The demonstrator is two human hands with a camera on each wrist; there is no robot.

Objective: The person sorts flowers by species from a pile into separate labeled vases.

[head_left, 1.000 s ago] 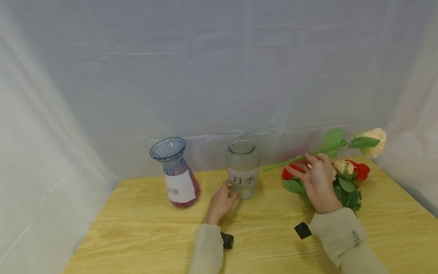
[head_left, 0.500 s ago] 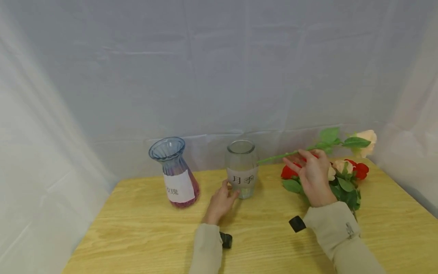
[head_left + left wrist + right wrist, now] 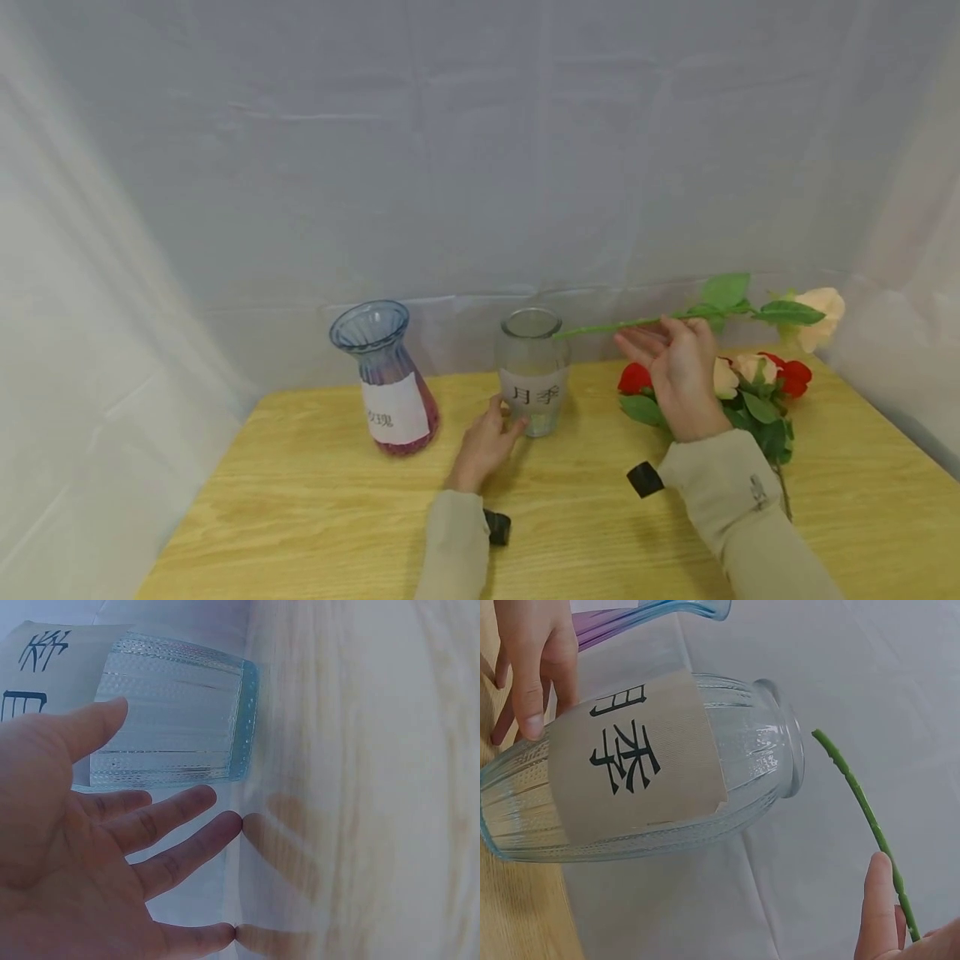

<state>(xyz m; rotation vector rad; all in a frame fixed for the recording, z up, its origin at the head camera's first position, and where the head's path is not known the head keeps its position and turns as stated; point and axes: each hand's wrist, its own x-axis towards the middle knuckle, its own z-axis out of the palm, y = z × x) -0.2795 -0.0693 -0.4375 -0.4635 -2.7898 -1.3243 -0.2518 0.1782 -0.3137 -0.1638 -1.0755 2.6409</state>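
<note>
In the head view, my right hand (image 3: 684, 379) pinches the green stem of a peach rose (image 3: 819, 318). The bloom points right, and the stem tip (image 3: 817, 733) is just off the mouth of a clear glass vase (image 3: 534, 354) in the right wrist view. That vase stands upright with a white label (image 3: 630, 761) bearing dark characters. My left hand (image 3: 483, 447) is at its lower left side, thumb by the glass. The left wrist view shows its fingers (image 3: 176, 866) fairly straight and spread, two tips at the tabletop.
A blue-to-pink glass vase (image 3: 408, 358) with a white label stands to the left. Red roses (image 3: 793, 377) and peach roses with leaves lie at the right of the wooden table (image 3: 337, 517). A pale sheet (image 3: 480, 167) hangs behind.
My right hand has moved left and slightly up with the peach rose, bringing the stem tip from beside the clear vase to its rim height. My left hand has stayed in place.
</note>
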